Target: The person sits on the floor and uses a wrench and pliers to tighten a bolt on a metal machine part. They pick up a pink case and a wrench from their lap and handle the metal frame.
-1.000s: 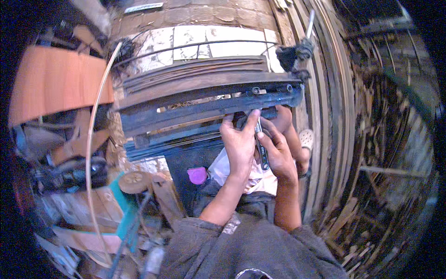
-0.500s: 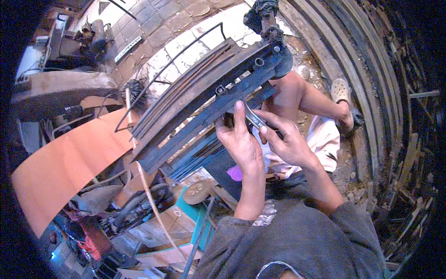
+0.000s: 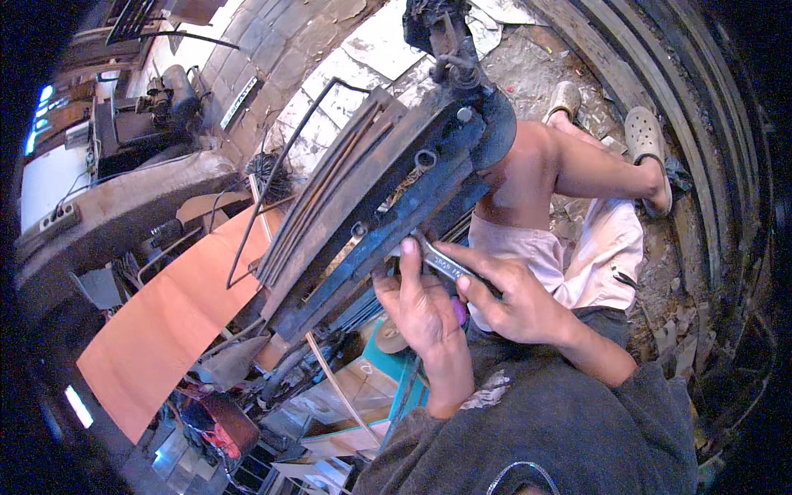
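Observation:
My right hand [image 3: 516,297] is closed round a metal wrench [image 3: 441,266], which runs diagonally toward the underside of a dark, long steel frame [image 3: 396,181]. My left hand [image 3: 425,330] is at the wrench's upper end, thumb raised beside it and fingers curled under the frame; what those fingers hold is hidden. The frame has a slot with round fittings [image 3: 426,159] and a clamp-like assembly [image 3: 454,66] at its far end. A small purple object [image 3: 459,312] shows just behind my hands.
My bare leg [image 3: 594,175] and beige clogs [image 3: 643,132] are at the right beside long timber planks [image 3: 676,91]. An orange sheet [image 3: 165,330], a bent black rod [image 3: 289,157], a teal box [image 3: 384,351] and assorted scrap lie left. White tiles [image 3: 379,41] lie beyond.
The view has swung, so the frame now slants more steeply and more floor and clogs show. The wrench has tilted from near vertical to diagonal, with both hands still at it.

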Action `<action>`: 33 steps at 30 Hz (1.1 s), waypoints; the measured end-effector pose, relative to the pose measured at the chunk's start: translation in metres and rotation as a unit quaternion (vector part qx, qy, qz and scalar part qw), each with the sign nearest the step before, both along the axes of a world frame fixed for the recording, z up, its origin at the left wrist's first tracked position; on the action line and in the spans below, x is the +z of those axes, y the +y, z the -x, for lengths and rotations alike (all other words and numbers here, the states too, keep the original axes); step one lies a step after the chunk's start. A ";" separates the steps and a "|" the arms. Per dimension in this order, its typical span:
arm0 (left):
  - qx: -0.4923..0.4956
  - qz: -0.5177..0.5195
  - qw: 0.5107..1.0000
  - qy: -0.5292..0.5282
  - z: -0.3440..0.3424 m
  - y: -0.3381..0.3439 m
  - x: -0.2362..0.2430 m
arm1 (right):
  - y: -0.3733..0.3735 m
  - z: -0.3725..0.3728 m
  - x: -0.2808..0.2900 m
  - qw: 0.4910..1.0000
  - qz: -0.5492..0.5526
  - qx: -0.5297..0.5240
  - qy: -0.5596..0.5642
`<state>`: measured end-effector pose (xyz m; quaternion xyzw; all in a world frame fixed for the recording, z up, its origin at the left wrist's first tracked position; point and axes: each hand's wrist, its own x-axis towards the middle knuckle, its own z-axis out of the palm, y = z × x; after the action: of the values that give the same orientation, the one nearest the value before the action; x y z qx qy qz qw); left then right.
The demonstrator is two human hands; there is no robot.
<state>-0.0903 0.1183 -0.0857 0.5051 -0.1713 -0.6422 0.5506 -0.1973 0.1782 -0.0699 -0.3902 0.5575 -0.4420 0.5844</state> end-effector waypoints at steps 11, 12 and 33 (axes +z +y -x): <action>0.013 -0.088 0.992 -0.093 -0.003 0.009 0.001 | 0.005 -0.003 -0.014 0.997 0.061 -0.052 -0.003; -0.015 -0.076 0.993 -0.093 0.000 0.012 0.010 | 0.004 -0.004 -0.016 0.996 0.067 -0.054 -0.002; -0.035 -0.051 0.989 -0.136 0.015 0.007 0.008 | 0.003 -0.001 -0.012 0.997 0.060 -0.047 0.007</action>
<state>-0.1051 0.1248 -0.0777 0.6092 -0.2293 -0.5939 0.4730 -0.1959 0.1811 -0.0823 -0.4010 0.5517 -0.4994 0.5343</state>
